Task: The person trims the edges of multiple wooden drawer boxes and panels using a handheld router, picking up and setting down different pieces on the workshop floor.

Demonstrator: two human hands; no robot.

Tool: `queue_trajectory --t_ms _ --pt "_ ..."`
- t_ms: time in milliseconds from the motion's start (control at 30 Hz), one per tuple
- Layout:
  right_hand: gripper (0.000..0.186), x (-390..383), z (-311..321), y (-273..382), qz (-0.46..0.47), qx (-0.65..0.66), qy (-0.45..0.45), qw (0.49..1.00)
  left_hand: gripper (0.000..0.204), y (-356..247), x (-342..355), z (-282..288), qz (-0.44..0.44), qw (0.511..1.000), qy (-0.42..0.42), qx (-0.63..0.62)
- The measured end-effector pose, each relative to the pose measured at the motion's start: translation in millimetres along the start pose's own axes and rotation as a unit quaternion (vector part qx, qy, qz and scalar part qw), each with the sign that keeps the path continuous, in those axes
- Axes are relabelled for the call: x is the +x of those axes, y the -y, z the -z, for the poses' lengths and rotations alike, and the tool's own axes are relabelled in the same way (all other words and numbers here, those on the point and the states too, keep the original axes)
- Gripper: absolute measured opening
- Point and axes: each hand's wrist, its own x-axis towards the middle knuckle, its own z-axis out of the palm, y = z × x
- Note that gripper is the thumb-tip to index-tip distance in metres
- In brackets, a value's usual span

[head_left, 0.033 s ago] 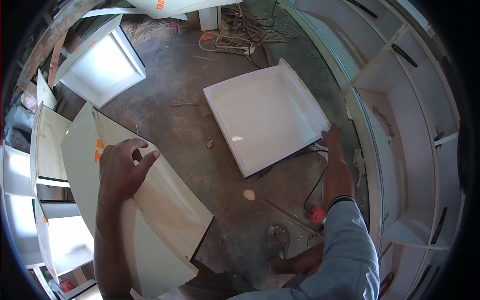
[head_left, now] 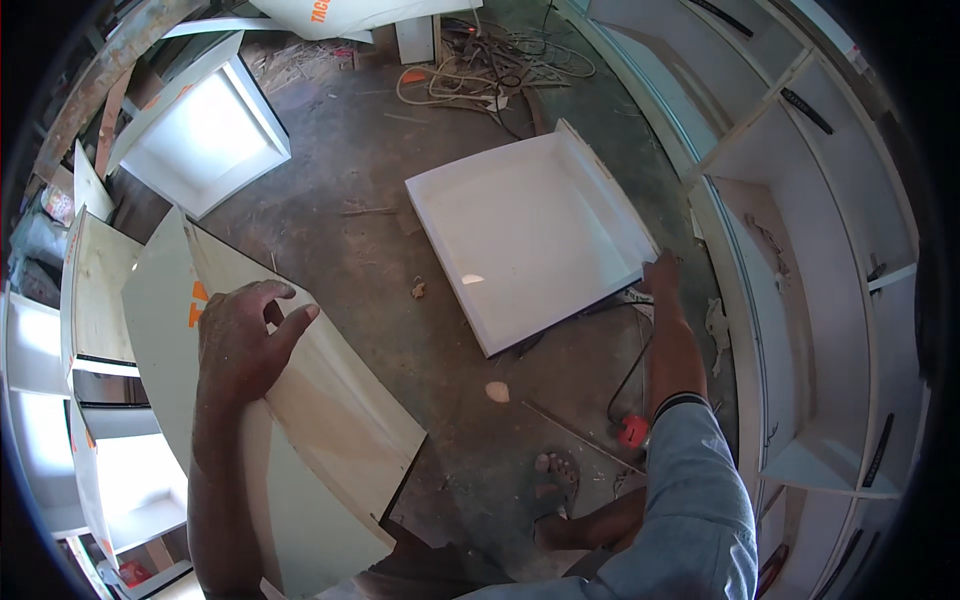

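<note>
My left hand (head_left: 250,335) hovers over or rests on a pale wooden drawer box (head_left: 335,385) at the left, which has a white panel with orange print along it. Its thumb and forefinger are apart with nothing between them; the other fingers are partly hidden. On the right, my right hand (head_left: 660,272) grips the near right corner of a white shallow drawer (head_left: 540,230). That drawer lies tilted, its white inside facing up. The fingertips of my right hand are partly hidden by the corner.
A white cabinet frame (head_left: 735,300) with black runners fills the right side. Another white drawer (head_left: 205,130) stands at the far left. Coiled cables (head_left: 500,75) lie at the back. A red tool (head_left: 633,431) with a black cord is near my foot (head_left: 557,478).
</note>
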Motion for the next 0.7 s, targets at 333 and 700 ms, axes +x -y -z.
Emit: queue_trajectory --t_ms 333,700 --pt "0.03 -25 40 15 0.0 -0.009 -0.095 0.995 0.043 0 4 3 0.018 0.999 0.026 -0.033" --pt "0.009 -73 224 134 0.313 0.021 -0.246 0.917 0.046 4 3 3 0.022 0.999 0.032 -0.013"
